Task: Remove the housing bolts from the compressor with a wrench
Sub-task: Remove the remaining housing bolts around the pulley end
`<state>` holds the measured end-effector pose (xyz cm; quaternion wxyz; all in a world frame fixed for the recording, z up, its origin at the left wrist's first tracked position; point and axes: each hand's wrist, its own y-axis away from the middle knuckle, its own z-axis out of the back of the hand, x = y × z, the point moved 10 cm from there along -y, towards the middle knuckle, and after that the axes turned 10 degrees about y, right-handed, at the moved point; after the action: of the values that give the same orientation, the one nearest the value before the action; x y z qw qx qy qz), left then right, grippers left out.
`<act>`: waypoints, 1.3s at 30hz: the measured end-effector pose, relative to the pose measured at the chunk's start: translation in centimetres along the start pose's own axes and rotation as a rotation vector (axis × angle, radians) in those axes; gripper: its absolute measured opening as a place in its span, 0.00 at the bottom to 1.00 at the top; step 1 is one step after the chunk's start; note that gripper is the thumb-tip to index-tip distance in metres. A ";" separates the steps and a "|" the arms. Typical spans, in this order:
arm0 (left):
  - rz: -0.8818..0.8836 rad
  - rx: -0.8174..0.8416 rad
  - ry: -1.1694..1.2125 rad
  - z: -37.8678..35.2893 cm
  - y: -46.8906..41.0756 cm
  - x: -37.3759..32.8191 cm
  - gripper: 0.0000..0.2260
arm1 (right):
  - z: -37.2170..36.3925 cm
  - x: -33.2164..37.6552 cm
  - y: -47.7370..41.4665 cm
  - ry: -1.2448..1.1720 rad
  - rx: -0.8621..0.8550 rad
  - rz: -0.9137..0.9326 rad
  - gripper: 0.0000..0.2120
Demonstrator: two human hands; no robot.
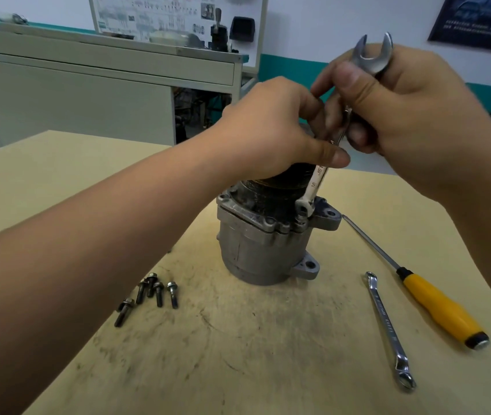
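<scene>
Near the middle of the frame the compressor [256, 250] stood on end on the tan table [238, 354]. Your right hand [403, 115], at upper right, was clenched round the upper shank of the wrench [317, 178], just below its open end. The tool slanted down so that its ring end sat over a housing bolt [300, 220] on the flange. Your left hand [268, 130] hunched over the compressor's dark top, and its thumb and curled fingers appeared to pinch the shank lower down.

Five removed bolts [151, 290] lay loose at lower left. A spare wrench [388, 327] and a yellow-handled screwdriver [436, 304] lay at lower right, apart from the casting.

The compressor looked like a heavy, rigid metal casting, grimy on top and probably slick there. It would likely stay put under light turning but might twist on the table under a hard pull, so bracing the body made sense. The wrench was stiff, polished steel. Held that steeply, the ring could ride up off the bolt head. The small bolts would roll easily.
</scene>
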<state>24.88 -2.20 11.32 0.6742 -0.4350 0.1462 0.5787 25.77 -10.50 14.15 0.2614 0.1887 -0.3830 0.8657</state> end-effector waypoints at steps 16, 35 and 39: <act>0.029 -0.006 0.031 0.4 -0.6 0.8 0.11 | -1.0 -2.0 -1.2 -0.078 0.038 -0.122 0.08; 0.038 -0.010 0.091 0.1 0.4 0.7 0.11 | -1.7 -0.4 -0.6 -0.176 0.085 0.005 0.13; 0.003 0.070 0.140 -0.1 0.4 0.6 0.09 | -2.2 -0.5 -0.2 -0.343 0.166 0.035 0.13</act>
<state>24.73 -1.90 10.70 0.6762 -0.4504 0.2135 0.5425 26.04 -8.82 12.60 0.1607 0.3474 -0.3525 0.8540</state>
